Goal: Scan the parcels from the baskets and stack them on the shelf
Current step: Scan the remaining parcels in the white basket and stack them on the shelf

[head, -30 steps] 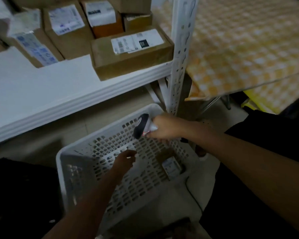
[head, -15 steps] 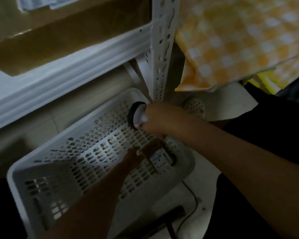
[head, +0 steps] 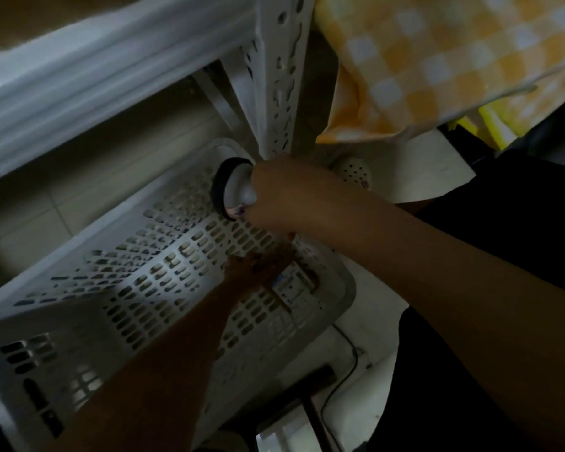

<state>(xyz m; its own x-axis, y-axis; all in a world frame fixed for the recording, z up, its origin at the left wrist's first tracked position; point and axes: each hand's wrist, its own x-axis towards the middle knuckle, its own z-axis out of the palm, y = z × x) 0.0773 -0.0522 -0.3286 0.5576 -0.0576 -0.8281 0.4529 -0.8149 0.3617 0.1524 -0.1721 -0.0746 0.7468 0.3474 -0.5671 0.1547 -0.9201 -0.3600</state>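
We hold a white handheld scanner with a black round head, our right hand wrapped round its grip at the far corner of the white perforated plastic basket. Our left hand touches a small brown cardboard parcel with a white label in the basket's right corner; whether those fingers grip it, we cannot tell. The white slotted steel shelf post rises just behind.

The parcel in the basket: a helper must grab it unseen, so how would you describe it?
Find the white perforated basket on the floor under the white shelf. In its right-hand end lies a small brown parcel, at the left hand. Its white printed label marks it out; nothing else shows in the basket.
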